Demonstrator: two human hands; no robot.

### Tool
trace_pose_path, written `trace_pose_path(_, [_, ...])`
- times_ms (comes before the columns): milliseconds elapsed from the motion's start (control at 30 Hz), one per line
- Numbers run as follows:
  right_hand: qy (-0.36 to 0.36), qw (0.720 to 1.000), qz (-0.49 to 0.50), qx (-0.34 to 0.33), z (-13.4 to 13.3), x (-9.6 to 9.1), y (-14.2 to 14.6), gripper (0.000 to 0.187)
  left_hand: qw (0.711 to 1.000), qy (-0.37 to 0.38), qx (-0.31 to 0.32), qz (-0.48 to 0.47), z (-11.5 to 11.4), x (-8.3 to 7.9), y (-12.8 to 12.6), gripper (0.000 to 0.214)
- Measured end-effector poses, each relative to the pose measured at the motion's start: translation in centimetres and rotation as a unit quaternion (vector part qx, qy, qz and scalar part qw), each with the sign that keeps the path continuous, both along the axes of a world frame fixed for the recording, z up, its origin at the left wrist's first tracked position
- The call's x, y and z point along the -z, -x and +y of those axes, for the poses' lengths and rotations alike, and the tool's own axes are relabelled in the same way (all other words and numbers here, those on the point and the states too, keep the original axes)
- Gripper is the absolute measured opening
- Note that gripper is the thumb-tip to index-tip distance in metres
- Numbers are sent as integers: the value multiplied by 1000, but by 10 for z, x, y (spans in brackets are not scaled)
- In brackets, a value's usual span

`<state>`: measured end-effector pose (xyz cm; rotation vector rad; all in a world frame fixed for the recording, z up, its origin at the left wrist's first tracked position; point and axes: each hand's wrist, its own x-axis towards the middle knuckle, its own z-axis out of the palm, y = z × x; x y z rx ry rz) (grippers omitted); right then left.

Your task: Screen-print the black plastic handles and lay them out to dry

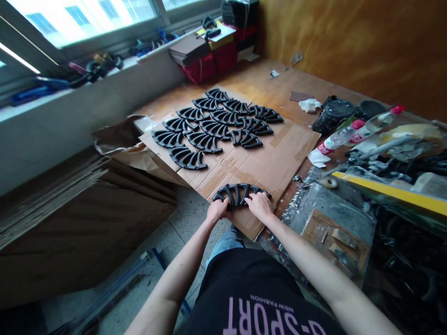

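Note:
A black curved ribbed part [240,192] lies on the near end of a cardboard sheet [275,158]. My left hand [217,209] is closed on its left end. My right hand [259,204] rests on its right half, fingers bent over the ribs. Several more of the same black curved parts [213,125] lie in rows on the far half of the cardboard, apart from my hands.
To the right is a cluttered area with plastic bottles [344,135], a black container [331,114], a yellow strip [391,193] and dark scraps. Stacked cardboard [80,218] lies at left. A window ledge [70,79] holds tools; red boxes [213,60] stand at the back.

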<state>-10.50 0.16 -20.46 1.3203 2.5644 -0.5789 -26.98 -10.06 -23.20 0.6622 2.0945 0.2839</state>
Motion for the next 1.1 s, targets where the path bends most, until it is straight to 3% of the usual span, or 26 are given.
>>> trace_pose_path(200, [63, 995, 35, 65, -3, -1, 9, 48, 987, 1, 126, 100, 56, -10, 54, 53])
trace_pose_path(300, [81, 992, 46, 91, -5, 0, 10, 48, 973, -9, 173, 150, 61, -17, 61, 56])
trace_pose_path(400, [87, 989, 56, 103, -8, 1, 9, 49, 957, -44, 183, 221, 43, -22, 47, 59])
trace_pose_path(533, [86, 988, 62, 112, -9, 1, 9, 47, 894, -221, 244, 305, 17, -17, 8, 52])
trace_pose_path(600, [84, 988, 63, 113, -8, 1, 9, 46, 871, -269, 271, 310, 14, -9, -10, 54])
trace_pose_path(800, [76, 988, 75, 114, -8, 4, 9, 44, 879, -257, 245, 317, 26, 16, -28, 51])
trace_pose_path(900, [78, 986, 91, 115, -10, 7, 9, 45, 872, -277, 262, 307, 31, 20, -15, 45])
trace_pose_path(967, [84, 983, 111, 119, -11, 8, 12, 45, 855, -300, 306, 291, 40, 19, 3, 47])
trace_pose_path(1100, [70, 976, 149, 141, -1, 11, 31, 52, 808, -340, 408, 255, 84, 14, 50, 52])
